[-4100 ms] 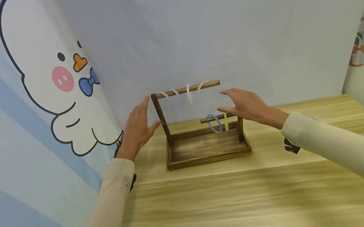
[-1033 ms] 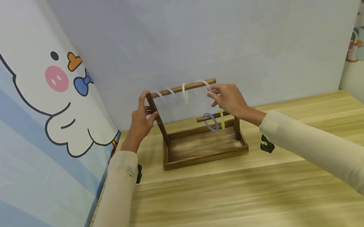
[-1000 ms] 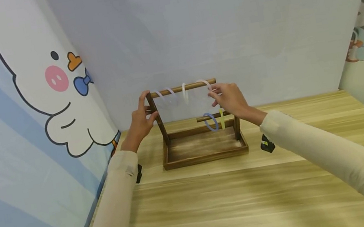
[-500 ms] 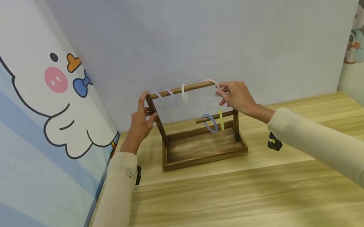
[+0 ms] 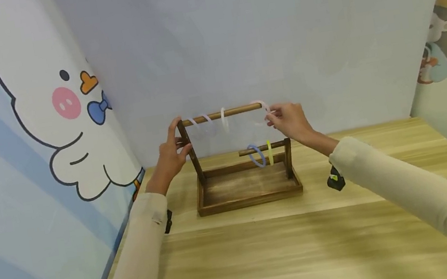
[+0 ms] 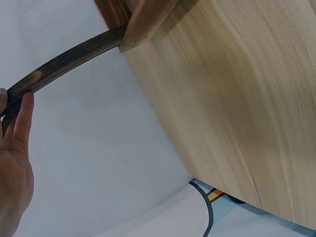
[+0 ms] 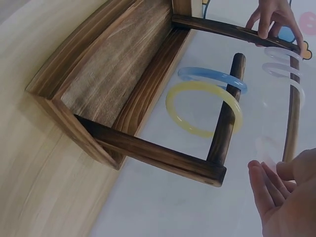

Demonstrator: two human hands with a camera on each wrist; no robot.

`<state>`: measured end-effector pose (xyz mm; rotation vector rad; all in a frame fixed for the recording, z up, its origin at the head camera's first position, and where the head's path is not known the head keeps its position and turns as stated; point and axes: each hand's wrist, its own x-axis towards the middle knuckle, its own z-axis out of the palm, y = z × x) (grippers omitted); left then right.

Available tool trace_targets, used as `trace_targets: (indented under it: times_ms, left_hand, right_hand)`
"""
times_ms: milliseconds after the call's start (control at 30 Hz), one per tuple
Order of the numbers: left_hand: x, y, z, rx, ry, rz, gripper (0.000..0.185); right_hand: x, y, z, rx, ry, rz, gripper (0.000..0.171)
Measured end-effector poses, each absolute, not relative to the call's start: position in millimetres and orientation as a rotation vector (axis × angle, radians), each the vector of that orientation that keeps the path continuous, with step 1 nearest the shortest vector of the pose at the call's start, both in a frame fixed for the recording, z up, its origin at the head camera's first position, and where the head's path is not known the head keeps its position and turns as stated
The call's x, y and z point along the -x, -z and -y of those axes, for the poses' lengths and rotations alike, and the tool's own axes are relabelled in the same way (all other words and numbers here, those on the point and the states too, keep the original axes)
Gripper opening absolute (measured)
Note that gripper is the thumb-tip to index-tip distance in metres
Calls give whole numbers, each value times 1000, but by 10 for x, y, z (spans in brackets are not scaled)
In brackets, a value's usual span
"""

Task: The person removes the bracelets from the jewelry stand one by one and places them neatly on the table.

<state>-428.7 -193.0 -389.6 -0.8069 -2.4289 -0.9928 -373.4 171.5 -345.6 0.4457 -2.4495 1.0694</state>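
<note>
A brown wooden bangle stand has a tray base, a long upper rod and a shorter lower rod. My left hand grips the top of its left post, fingers and thumb around the wood. At the free right end of the upper rod, my right hand pinches a pale pink, see-through bangle, which overlaps the rod's tip in the head view. A white bangle and two pale lilac bangles hang further left. On the lower rod hang a blue bangle and a yellow bangle.
The stand sits on a light wood-grain table near a plain pale back wall. Cartoon-printed panels rise at both sides. The stand's right post stands below my right hand.
My left hand went from open beside the left post to gripping it. My right hand took hold of the pink bangle and slid it rightward along the upper rod to its free end.
</note>
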Motion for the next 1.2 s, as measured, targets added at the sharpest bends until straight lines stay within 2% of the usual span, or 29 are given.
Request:
trace_targets:
  times_ms: [533,867,1200]
  left_hand:
    - [4273,3891,1948,828,938,2412,79]
    - [4296,3941,1920,848,902,2421,81]
    - [4280,3910,1910,825,927,2416,80]
  right_hand:
    - [3812,3507,-1760,-327,-1364,2375,39]
    - [3685,3526,-1886,-315,-1354,2450,39]
    - [3581,3474,-1771,-351,-1465,2502,38]
